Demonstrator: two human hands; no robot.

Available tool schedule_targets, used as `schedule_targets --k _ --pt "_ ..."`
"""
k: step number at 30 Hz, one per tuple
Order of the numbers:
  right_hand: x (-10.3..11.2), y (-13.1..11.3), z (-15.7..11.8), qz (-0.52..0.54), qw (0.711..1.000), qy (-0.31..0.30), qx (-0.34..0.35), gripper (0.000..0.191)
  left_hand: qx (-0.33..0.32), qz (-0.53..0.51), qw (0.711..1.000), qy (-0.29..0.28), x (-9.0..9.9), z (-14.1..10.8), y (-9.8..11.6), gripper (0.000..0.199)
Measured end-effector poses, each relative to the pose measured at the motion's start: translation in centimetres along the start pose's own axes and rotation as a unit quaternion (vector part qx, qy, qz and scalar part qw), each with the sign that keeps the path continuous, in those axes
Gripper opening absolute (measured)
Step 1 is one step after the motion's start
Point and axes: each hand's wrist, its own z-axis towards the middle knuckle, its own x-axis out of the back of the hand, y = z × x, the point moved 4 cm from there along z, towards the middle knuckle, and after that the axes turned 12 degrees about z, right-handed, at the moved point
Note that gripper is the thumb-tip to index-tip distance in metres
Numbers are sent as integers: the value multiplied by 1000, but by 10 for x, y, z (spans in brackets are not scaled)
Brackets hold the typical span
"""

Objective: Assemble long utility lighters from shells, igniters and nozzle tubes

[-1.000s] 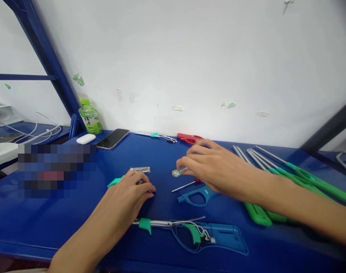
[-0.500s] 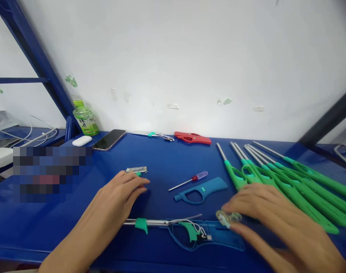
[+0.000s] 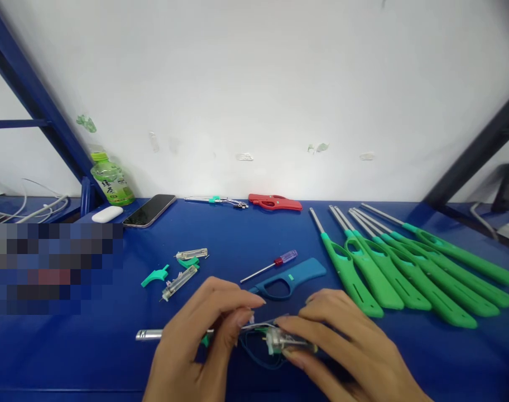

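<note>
My right hand (image 3: pixel 342 340) grips a clear plastic lighter fuel tank (image 3: pixel 282 339) between thumb and fingers, above the opened blue lighter half-shell (image 3: pixel 258 357). Close by, my left hand (image 3: pixel 208 329) is closed in a pinch over the lighter's metal barrel (image 3: pixel 149 335). A small pinkish bit shows at its fingertips, where a thin tube (image 3: pixel 260 325) runs toward the tank; what exactly the fingers hold is hidden. Both hands cover much of the shell. Behind them lies the other blue half-shell (image 3: pixel 305 274), with a screwdriver (image 3: pixel 286 257) beside it.
Several green lighters (image 3: pixel 388 268) lie fanned at right. Clear tanks (image 3: pixel 179 282) and a green trigger (image 3: pixel 155 276) lie at left. Farther back are a red lighter casing (image 3: pixel 275 202), a metal rod with wires (image 3: pixel 215 200), a phone (image 3: pixel 149 210), a white case (image 3: pixel 107 214) and a bottle (image 3: pixel 112 181).
My right hand has brought the fuel tank leftward over the shell. My left hand has moved right and closed into a pinch, uncovering a tank and a green trigger. The view has shifted slightly.
</note>
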Motion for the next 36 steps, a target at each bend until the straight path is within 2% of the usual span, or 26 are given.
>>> schedule_targets --k 3,9,16,19,24,29,36 --pt "-3 -2 -2 6 1000 1 -3 16 26 -45 999 -13 -8 -5 5 18" --pt "-1 -1 0 13 1000 22 -11 16 63 -104 992 -45 -20 -7 0 15" --pt "-2 2 0 19 999 19 -21 15 111 -116 985 -68 -26 -11 -4 15" --pt "-1 0 0 31 999 22 -37 14 96 -119 985 -80 -27 -10 -3 15" --pt "-1 -1 2 59 997 5 -40 16 27 -111 989 -97 -27 -10 3 18" --pt "1 -1 2 57 998 20 -14 21 37 -96 991 -84 -28 -17 2 22" --pt "2 0 0 56 998 24 5 23 52 -214 970 -101 -41 -26 0 34"
